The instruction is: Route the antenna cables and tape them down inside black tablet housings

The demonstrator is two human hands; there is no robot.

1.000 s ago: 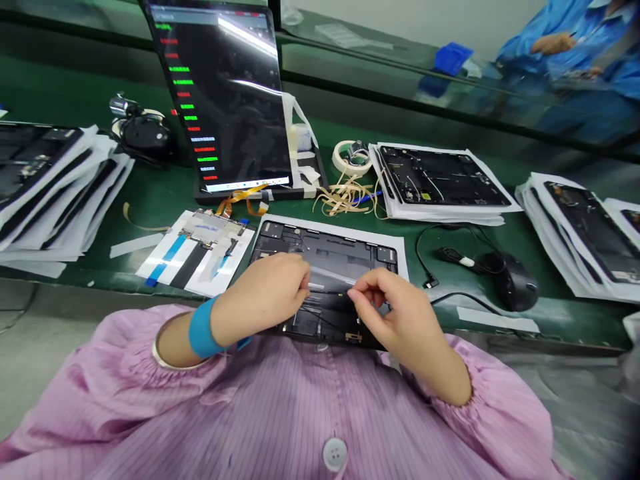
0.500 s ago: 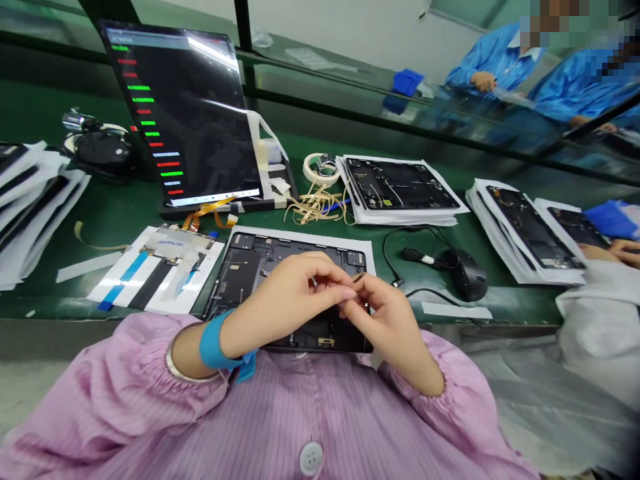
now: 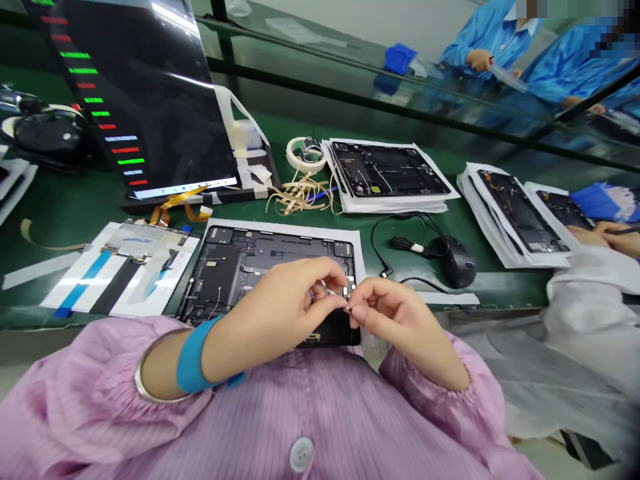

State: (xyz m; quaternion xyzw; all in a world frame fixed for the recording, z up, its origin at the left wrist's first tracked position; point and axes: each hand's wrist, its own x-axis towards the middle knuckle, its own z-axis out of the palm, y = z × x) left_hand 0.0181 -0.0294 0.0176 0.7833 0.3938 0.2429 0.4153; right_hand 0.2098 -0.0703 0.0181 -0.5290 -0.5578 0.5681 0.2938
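My left hand (image 3: pixel 300 303) is closed in a pinch over the right part of an open black tablet housing (image 3: pixel 230 267). Facing it, my right hand (image 3: pixel 400 317) is also pinched, above the housing's right edge. Between the two sets of fingertips is a tiny dark and copper-coloured part (image 3: pixel 349 307); its kind is too small to tell. The housing lies on white sheets, with thin wires and small connectors inside. My left forearm and hand hide part of its middle. A blue band (image 3: pixel 193 363) circles my left wrist.
A screen with coloured marks (image 3: pixel 150 107) stands back left. Before it lies a taped circuit board (image 3: pixel 135 243) on a white panel. Behind are a tape roll (image 3: pixel 295 160), tan strips (image 3: pixel 295 193) and stacked housings (image 3: pixel 395 173). A mouse (image 3: pixel 457 263) lies right; co-workers' hands show beyond.
My fingertips have come slightly apart, so the tiny part now shows between them. My right hand has turned a little lower. The whole view has shifted, with the screen nearer the left edge.
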